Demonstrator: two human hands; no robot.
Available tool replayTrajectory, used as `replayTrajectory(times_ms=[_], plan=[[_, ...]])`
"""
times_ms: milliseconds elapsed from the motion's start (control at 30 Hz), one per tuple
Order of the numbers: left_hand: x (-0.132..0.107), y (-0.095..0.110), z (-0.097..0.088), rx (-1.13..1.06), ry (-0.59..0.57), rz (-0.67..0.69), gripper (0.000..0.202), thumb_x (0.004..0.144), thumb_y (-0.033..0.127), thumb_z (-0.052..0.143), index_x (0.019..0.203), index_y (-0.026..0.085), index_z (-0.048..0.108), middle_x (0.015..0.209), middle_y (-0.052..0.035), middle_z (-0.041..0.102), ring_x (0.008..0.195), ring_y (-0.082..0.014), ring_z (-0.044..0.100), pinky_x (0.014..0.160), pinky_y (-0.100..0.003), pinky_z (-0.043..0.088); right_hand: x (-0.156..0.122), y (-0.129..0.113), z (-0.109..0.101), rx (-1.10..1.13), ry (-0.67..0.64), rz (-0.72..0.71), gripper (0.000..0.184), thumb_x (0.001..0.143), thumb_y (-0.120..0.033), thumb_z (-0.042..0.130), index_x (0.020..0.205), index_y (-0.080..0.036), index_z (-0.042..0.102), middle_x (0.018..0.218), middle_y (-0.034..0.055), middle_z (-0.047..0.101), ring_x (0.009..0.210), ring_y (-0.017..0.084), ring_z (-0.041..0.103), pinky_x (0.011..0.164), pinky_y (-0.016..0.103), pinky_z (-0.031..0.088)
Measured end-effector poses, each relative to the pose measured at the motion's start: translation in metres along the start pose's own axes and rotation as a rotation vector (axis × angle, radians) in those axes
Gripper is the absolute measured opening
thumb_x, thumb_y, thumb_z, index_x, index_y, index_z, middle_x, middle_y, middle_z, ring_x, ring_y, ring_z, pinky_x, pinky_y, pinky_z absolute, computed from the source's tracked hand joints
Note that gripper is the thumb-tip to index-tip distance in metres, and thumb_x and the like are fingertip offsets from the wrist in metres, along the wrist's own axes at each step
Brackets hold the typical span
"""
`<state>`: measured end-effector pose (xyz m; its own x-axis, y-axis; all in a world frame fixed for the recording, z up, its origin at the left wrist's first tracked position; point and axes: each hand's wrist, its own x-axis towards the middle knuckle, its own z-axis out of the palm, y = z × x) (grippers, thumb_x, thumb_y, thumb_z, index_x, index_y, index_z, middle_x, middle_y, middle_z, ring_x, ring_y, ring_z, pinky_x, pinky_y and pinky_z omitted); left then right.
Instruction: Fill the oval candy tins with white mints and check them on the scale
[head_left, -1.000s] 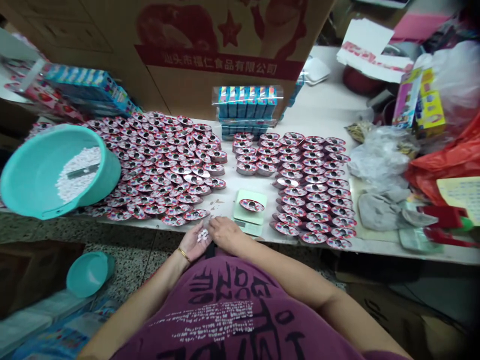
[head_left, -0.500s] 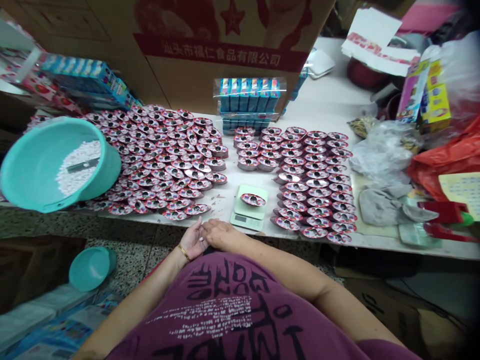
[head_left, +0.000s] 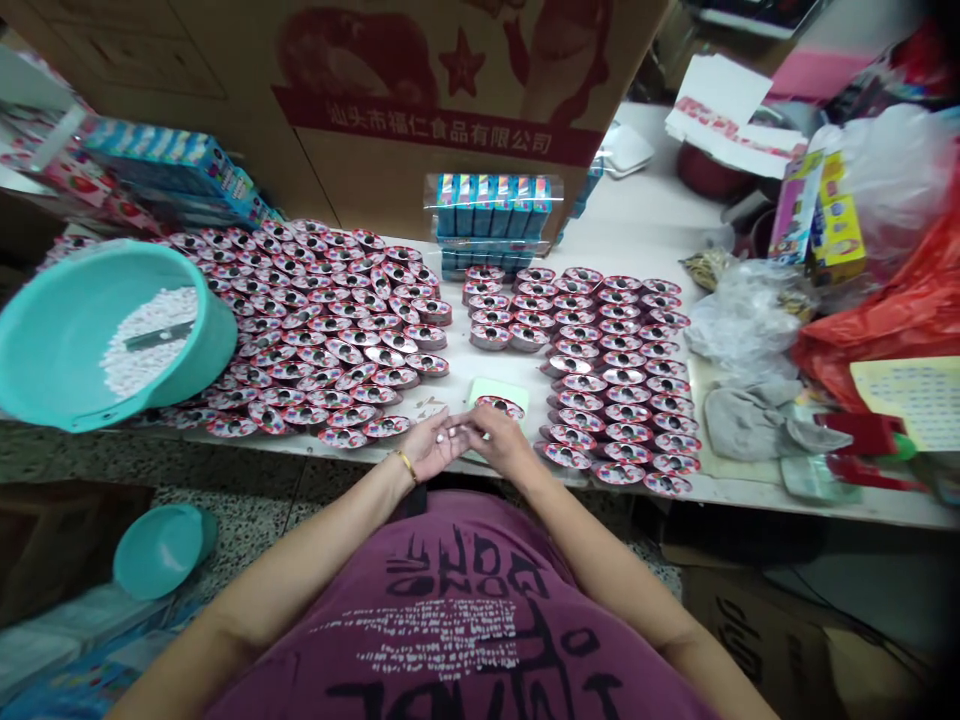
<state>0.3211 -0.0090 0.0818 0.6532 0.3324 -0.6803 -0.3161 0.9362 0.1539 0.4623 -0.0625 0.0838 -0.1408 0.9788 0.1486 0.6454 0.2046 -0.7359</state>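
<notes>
My left hand (head_left: 435,446) is palm up and cupped in front of the table edge, with a few small white pellets (head_left: 440,438) lying in it. Over its fingertips bends my right hand (head_left: 499,438), fingers drawn together; whatever they pinch is hidden. Just beyond the right hand, an eye-shaped red-and-white pack (head_left: 500,405) with a dark hole in its top rests on a pale green kitchen scale (head_left: 510,391). The hands cover the scale's front and display.
Packs crowd the left of the table (head_left: 480,370); more stand in rows (head_left: 622,390) at right. A turquoise basin (head_left: 45,340) holds white pellets and a dark flat tool. Blue boxes (head_left: 491,208) stand before a large carton (head_left: 450,140). Plastic bags (head_left: 750,310) lie far right.
Both hands have moved forward and right, up to the scale's front. My right hand has shifted from beside the left palm to its fingertips. The view has shifted slightly.
</notes>
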Motion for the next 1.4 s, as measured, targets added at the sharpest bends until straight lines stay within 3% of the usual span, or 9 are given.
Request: replayTrajectory(times_ms=[133,267,433,667,933,1100,1233,1333,1400], plan=[[0.015,0.002,0.016,0.089,0.116,0.049,0.019,0.077,0.013,0.045,0.076,0.003,0.061,0.074,-0.0145,0.063,0.074,-0.016,0.06,0.074,-0.027,0.045,-0.002,0.029,-0.017,0.029,0.146,0.161,0.017,0.074,-0.014,0.047,0.088,-0.016,0.057,0.078,0.0029,0.055,0.068,0.01,0.05,0.062,0.021,0.042],[0.02,0.001,0.014,0.234,0.247,0.132,0.013,0.071,0.004,0.048,0.071,0.005,0.061,0.063,-0.0099,0.061,0.06,-0.0113,0.057,0.061,-0.022,0.045,-0.007,0.049,-0.02,-0.137,0.063,0.173,0.016,0.077,-0.015,0.045,0.084,-0.017,0.06,0.082,0.0049,0.058,0.079,0.013,0.052,0.072,0.025,0.042],[0.028,-0.002,0.014,0.638,0.238,0.291,0.019,0.065,-0.003,0.049,0.07,0.011,0.062,0.059,-0.0027,0.057,0.056,-0.0105,0.052,0.062,-0.025,0.042,-0.019,0.05,-0.027,-0.249,0.058,0.148,0.021,0.082,-0.02,0.041,0.091,-0.019,0.06,0.096,0.0064,0.059,0.089,0.016,0.051,0.078,0.028,0.041],[0.046,-0.001,0.043,1.269,0.153,0.561,0.015,0.065,0.006,0.054,0.061,0.019,0.061,0.075,-0.0068,0.051,0.096,-0.022,0.045,0.09,-0.028,0.027,-0.042,0.035,-0.051,-0.231,0.182,0.191,0.023,0.084,-0.022,0.038,0.093,-0.018,0.059,0.087,0.0062,0.06,0.085,0.016,0.053,0.077,0.029,0.042],[0.063,-0.004,0.052,1.409,0.106,0.467,0.013,0.063,0.007,0.055,0.059,0.018,0.06,0.076,-0.007,0.051,0.096,-0.0226,0.044,0.091,-0.028,0.026,-0.066,0.031,-0.047,-0.203,0.187,0.218,0.022,0.084,-0.022,0.038,0.093,-0.019,0.058,0.085,0.0053,0.061,0.083,0.015,0.055,0.075,0.027,0.042],[0.045,0.01,0.052,1.52,0.098,0.677,0.014,0.066,0.012,0.055,0.074,0.018,0.065,0.08,-0.0067,0.056,0.084,-0.0192,0.049,0.085,-0.028,0.032,-0.068,0.037,-0.048,-0.201,0.196,0.229,0.022,0.084,-0.021,0.038,0.092,-0.018,0.058,0.086,0.0054,0.061,0.083,0.014,0.055,0.075,0.026,0.043],[-0.006,0.067,0.027,1.545,0.361,0.99,0.02,0.073,0.022,0.051,0.088,0.015,0.062,0.087,-0.0052,0.058,0.083,-0.0147,0.05,0.081,-0.026,0.036,-0.075,0.048,-0.053,-0.22,0.212,0.274,0.022,0.082,-0.022,0.04,0.095,-0.018,0.058,0.088,0.0057,0.062,0.084,0.015,0.056,0.076,0.027,0.043],[-0.061,0.14,-0.015,1.581,0.825,1.225,0.032,0.076,0.027,0.049,0.101,0.009,0.055,0.096,-0.0061,0.056,0.083,-0.0111,0.049,0.08,-0.025,0.037,-0.084,0.056,-0.058,-0.223,0.25,0.33,0.022,0.081,-0.024,0.041,0.094,-0.018,0.059,0.09,0.0057,0.062,0.086,0.015,0.057,0.078,0.028,0.043],[-0.097,0.194,-0.051,1.621,1.175,1.278,0.038,0.076,0.025,0.05,0.109,0.006,0.049,0.097,-0.0068,0.056,0.08,-0.0095,0.048,0.078,-0.025,0.038,-0.089,0.058,-0.061,-0.209,0.277,0.363,0.022,0.081,-0.026,0.043,0.093,-0.019,0.059,0.092,0.0056,0.063,0.086,0.015,0.057,0.079,0.028,0.043]])
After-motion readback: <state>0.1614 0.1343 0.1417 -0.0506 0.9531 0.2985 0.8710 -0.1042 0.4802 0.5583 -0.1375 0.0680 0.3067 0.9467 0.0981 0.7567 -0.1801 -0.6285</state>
